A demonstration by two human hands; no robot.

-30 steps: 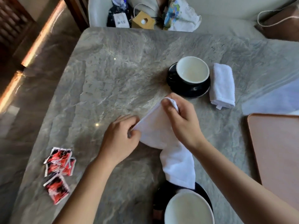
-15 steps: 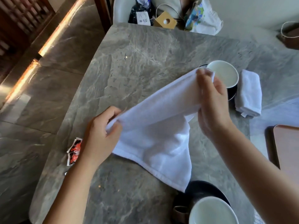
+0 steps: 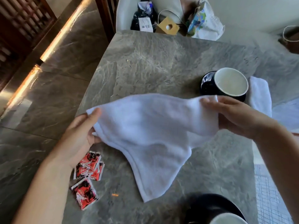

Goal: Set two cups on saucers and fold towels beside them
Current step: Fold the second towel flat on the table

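both hands (image 3: pixel 80 135) (image 3: pixel 239 117) on white towel (image 3: pixel 153 130) (spread aloft)

print on red sachets (image 3: pixel 88 174) and bag label (image 3: pixel 146 25) illegible.

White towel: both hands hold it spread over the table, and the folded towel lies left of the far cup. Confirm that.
Wrong side. In the head view the folded towel lies right of the far cup. Both the left hand and right hand do hold the white towel spread.

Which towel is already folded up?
The small towel lying right of the far cup. It sits folded on the table, while the other towel hangs open between both hands.
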